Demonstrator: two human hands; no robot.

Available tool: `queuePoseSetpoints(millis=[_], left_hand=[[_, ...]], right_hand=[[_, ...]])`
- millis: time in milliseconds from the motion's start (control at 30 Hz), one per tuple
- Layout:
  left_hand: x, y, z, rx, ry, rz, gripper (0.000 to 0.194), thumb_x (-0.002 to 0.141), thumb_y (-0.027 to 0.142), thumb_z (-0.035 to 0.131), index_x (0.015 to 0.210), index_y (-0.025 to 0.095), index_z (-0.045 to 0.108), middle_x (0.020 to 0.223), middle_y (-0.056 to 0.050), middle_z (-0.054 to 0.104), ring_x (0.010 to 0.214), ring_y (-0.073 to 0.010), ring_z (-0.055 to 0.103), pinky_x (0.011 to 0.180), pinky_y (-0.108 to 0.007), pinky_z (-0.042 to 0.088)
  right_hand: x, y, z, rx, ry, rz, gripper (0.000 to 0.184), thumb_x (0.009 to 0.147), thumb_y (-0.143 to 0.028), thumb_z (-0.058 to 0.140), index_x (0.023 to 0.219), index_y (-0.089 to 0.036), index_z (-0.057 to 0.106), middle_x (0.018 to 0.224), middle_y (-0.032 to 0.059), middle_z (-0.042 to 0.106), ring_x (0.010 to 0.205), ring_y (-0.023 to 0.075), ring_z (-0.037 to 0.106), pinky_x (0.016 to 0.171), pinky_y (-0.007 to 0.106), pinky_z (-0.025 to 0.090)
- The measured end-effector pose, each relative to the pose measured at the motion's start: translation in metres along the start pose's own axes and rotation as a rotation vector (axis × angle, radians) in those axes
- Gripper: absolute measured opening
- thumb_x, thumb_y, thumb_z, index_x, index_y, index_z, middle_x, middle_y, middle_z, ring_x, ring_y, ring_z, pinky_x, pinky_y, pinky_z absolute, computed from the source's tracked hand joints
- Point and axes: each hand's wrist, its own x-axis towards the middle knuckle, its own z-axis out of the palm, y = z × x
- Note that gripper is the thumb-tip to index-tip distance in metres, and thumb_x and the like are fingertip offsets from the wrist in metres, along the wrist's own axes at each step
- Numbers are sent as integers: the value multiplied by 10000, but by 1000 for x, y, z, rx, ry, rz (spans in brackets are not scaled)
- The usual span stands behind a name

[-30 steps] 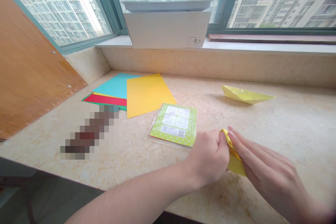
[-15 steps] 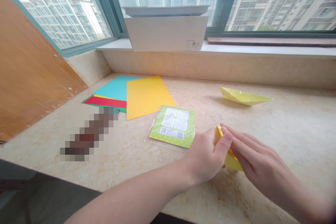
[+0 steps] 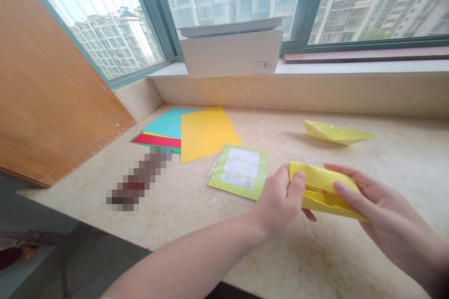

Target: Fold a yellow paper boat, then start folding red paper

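The paper (image 3: 315,176) is bright yellow and folded into a long, layered shape, wider from side to side than from front to back. Its far panel is smooth and gently curved. A narrower strip runs along the near side, slanting towards the viewer at the right. Between them the folds stand partly open, showing deeper golden layers inside. It lies between the left fingers (image 3: 297,188) and the right fingers (image 3: 347,194), gripped near both ends, which are partly hidden. Whether its underside touches the surface (image 3: 168,222) cannot be told.
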Motion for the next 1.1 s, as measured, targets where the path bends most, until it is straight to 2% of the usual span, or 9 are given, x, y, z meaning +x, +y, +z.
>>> queuePoseSetpoints(millis=[100, 267, 367, 567, 633, 767, 867, 967, 1100], left_hand=[[1, 3, 0, 17, 32, 13, 394, 1002, 520, 482, 1083, 139, 543, 910, -89, 656, 673, -168, 674, 481, -243, 587], [3, 3, 0, 18, 35, -36, 456, 1014, 564, 449, 1101, 127, 543, 767, -63, 685, 540, -161, 683, 455, -231, 560], [3, 2, 1, -3, 16, -79, 482, 1008, 586, 445, 1129, 129, 537, 799, -76, 710, 529, -167, 697, 438, -220, 547], [4, 4, -1, 23, 62, -176, 535, 966, 655, 447, 1082, 138, 517, 745, -58, 681, 418, -165, 641, 361, -219, 484], [3, 7, -2, 24, 74, -178, 553, 950, 666, 470, 1164, 157, 491, 772, -45, 673, 413, -171, 636, 351, -229, 475], [-1, 12, -5, -41, 16, -171, 574, 952, 604, 519, 1364, 224, 396, 896, -49, 679, 536, -182, 676, 458, -281, 543], [-3, 14, -8, -58, -26, -166, 500, 951, 593, 531, 1250, 193, 511, 965, -87, 688, 686, -190, 690, 579, -290, 551], [0, 15, -12, 5, -86, -169, 463, 922, 578, 613, 1082, 144, 633, 993, -115, 703, 821, -197, 682, 694, -281, 524], [4, 15, -15, 13, -191, -229, 438, 911, 537, 665, 1024, 116, 715, 944, -116, 729, 826, -203, 690, 737, -295, 518]], right_hand=[[0, -15, 11, 285, -24, 160, 593, 873, -490, 744, 1375, -247, 540, 1199, 121, 751, 990, 297, 755, 855, 402, 607], [3, -27, 15, 421, -114, 192, 542, 848, -461, 791, 1258, -195, 557, 977, 92, 787, 777, 240, 763, 722, 346, 584], [3, -29, 12, 404, -164, 178, 496, 886, -473, 747, 1237, -165, 580, 924, 95, 789, 738, 226, 750, 704, 337, 563], [-1, -24, 7, 236, -60, 97, 564, 929, -589, 646, 1357, -248, 510, 945, 60, 796, 778, 215, 754, 706, 324, 572], [-3, -22, 7, 222, -80, 47, 534, 919, -602, 651, 1323, -264, 563, 966, 57, 795, 809, 212, 756, 704, 312, 581], [-2, -20, 7, 200, -101, 85, 462, 916, -617, 645, 1163, -229, 692, 854, 59, 788, 663, 179, 733, 510, 238, 530], [2, -18, 6, 228, -91, 133, 531, 896, -664, 635, 1146, -207, 733, 723, 56, 760, 504, 161, 668, 408, 232, 481], [6, -13, 2, 281, -101, 147, 569, 850, -713, 652, 1028, -189, 788, 725, 83, 764, 571, 200, 711, 494, 284, 551], [10, -11, 0, 324, -210, 187, 576, 839, -737, 642, 938, -198, 820, 756, 102, 779, 759, 287, 767, 633, 361, 597]])
